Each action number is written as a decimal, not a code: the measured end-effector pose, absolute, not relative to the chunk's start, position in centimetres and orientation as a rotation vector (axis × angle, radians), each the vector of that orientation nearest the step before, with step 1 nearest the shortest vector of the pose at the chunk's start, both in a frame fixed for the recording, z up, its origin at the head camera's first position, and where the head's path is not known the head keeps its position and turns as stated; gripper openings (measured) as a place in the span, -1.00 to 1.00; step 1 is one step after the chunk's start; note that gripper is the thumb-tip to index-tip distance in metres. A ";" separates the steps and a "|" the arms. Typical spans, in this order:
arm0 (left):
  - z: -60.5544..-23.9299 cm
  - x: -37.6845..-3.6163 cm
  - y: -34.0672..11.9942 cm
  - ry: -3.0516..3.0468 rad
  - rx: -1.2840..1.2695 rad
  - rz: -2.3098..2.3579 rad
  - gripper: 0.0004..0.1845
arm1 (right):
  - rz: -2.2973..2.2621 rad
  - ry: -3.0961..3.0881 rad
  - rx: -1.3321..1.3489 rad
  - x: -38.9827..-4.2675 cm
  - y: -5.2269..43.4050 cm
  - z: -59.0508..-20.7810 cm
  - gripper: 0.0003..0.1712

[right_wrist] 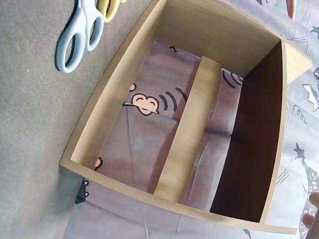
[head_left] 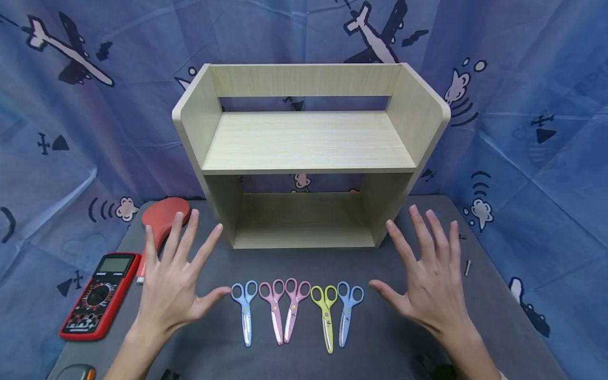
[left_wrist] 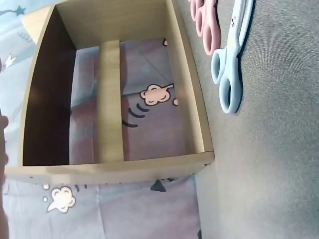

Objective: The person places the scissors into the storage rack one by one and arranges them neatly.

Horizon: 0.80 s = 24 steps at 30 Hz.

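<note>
Several small scissors lie in a row on the grey table (head_left: 380,338): a blue pair (head_left: 245,311), two pink pairs (head_left: 284,309), a yellow-green pair (head_left: 325,315) and another blue pair (head_left: 348,311). My left hand (head_left: 177,279) hovers left of the row, fingers spread and straight, holding nothing. My right hand (head_left: 427,274) hovers right of the row, likewise spread and empty. Behind stands a light wooden two-level shelf (head_left: 309,142), both levels bare. The left wrist view shows the shelf (left_wrist: 107,99) and the blue scissors (left_wrist: 230,64); the right wrist view shows the shelf (right_wrist: 194,119) and blue scissors (right_wrist: 79,37).
A red-cased multimeter (head_left: 101,294) lies at the table's left edge. A red paddle (head_left: 163,217) lies behind my left hand. Two small screws (head_left: 467,267) lie right of my right hand. A blue airplane-print cloth (head_left: 522,105) hangs behind.
</note>
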<state>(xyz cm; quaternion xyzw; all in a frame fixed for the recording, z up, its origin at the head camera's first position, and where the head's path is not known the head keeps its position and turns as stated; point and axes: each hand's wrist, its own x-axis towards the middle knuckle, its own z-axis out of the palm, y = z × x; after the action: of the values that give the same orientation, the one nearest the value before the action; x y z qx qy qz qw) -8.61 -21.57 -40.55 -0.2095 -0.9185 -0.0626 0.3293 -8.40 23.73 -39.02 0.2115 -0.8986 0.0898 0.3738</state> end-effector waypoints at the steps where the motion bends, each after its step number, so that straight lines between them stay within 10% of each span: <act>1: -40.6 -8.7 -21.6 -2.399 -0.543 -0.173 0.08 | 0.238 -2.296 0.548 -8.4 23.7 -39.1 0.15; 14: -41.7 -11.2 -21.4 -2.390 -0.406 -0.626 -0.40 | 0.521 -2.501 0.813 -8.7 23.0 -41.1 -0.17; 24: -43.8 -14.7 -21.4 -2.427 -0.223 -1.339 -0.34 | 0.903 -3.062 0.994 -11.7 24.3 -46.3 -0.16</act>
<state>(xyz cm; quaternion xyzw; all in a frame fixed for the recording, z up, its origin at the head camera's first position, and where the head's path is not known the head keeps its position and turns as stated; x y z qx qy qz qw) -14.68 -21.43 -43.78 -0.0790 -0.8587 -0.4736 0.1793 -11.68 24.27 -46.31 0.2958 -0.9111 0.2687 -0.1006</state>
